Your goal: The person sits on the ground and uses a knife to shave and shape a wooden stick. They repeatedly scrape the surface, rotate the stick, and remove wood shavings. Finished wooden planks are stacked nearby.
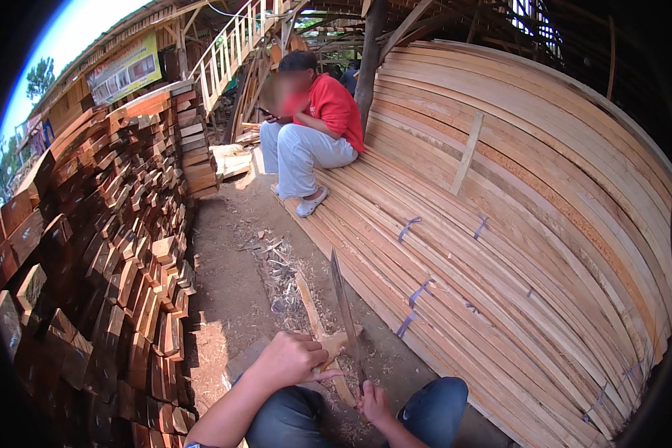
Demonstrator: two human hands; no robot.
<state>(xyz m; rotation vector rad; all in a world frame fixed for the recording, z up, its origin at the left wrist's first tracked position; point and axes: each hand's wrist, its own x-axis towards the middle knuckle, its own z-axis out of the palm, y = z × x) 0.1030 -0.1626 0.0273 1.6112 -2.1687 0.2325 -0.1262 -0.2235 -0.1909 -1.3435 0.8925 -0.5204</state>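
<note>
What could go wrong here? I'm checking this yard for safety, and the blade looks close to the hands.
1. The right hand holds a long blade beside the left hand, which grips a wood strip; a slip could cut the fingers.
2. Both knees flank the blade, so a glancing stroke might reach a leg.
3. Wood chips litter the ground underfoot and might cause a slip.

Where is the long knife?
In the head view, low in the middle: the right hand holds the long knife upright, beside the wooden stick under the left hand.
</note>
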